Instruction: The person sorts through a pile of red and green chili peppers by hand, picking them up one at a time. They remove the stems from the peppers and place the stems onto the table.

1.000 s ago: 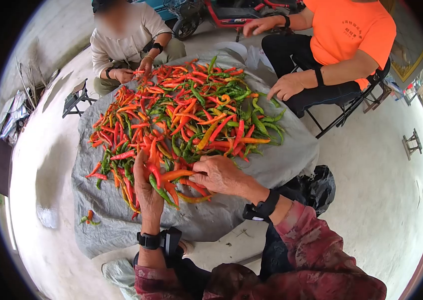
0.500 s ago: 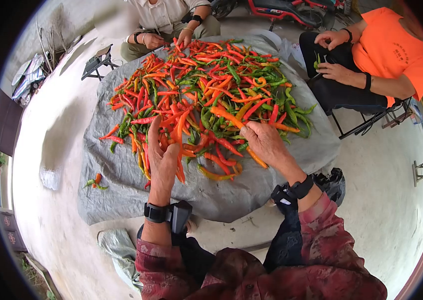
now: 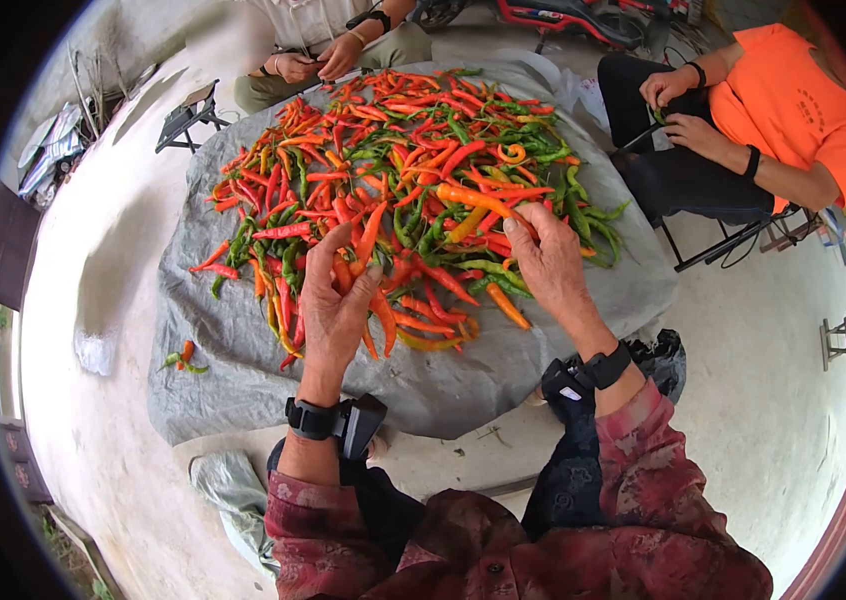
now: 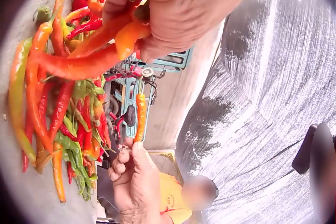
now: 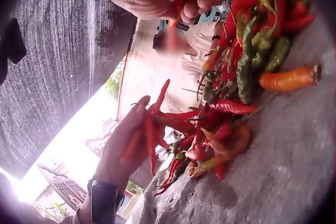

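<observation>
My left hand grips several red and orange chili peppers at the near left of the pile; their tips stick out past the thumb. In the left wrist view the held red-orange chili peppers hang below the palm. To the right, my right hand pinches the end of one long orange chili pepper between thumb and fingers. This pepper points up and is whole in the left wrist view. Under both hands lies a large heap of red, orange and green chili peppers.
The heap lies on a grey cloth over a low table. A small cluster of peppers sits apart at the left. Two people sit opposite, one in an orange shirt, both with hands near the heap. A folding stool stands far left.
My right hand has moved away from my left hand to the right, carrying the orange chili pepper. The left hand keeps its bunch. The person in orange has brought both hands together around something green.
</observation>
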A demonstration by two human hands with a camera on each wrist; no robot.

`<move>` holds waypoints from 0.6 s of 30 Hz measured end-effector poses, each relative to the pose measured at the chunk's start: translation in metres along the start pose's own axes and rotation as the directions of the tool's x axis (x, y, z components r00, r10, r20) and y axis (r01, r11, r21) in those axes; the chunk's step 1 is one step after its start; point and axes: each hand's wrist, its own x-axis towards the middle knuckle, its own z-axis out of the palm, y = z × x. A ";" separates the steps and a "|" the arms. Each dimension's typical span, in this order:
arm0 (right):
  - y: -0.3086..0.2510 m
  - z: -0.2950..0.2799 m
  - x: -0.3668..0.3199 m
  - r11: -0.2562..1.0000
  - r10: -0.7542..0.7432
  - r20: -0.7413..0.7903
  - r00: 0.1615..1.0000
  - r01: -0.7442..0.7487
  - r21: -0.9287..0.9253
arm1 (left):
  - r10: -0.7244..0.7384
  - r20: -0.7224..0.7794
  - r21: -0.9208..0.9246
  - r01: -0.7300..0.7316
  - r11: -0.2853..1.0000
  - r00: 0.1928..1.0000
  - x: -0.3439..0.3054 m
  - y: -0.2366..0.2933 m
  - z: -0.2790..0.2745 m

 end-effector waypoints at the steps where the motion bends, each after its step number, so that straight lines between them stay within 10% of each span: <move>1: 0.005 0.004 0.001 0.997 -0.066 -0.095 0.993 0.070 0.034 | -0.023 -0.003 -0.051 0.023 0.998 1.000 -0.001 -0.001 0.001; 10: -0.011 0.017 -0.008 0.980 -0.105 -0.023 0.994 0.107 0.165 | 0.038 0.078 -0.128 -0.028 0.991 0.996 -0.006 0.009 0.018; 15: -0.024 0.040 -0.013 0.943 0.013 0.399 0.917 -0.143 0.299 | 0.028 0.129 -0.153 -0.008 0.988 0.991 -0.010 0.019 0.026; 18: -0.031 0.050 -0.015 0.824 0.053 0.342 0.938 -0.234 0.515 | 0.064 0.165 -0.123 -0.044 0.991 0.984 -0.012 0.019 0.029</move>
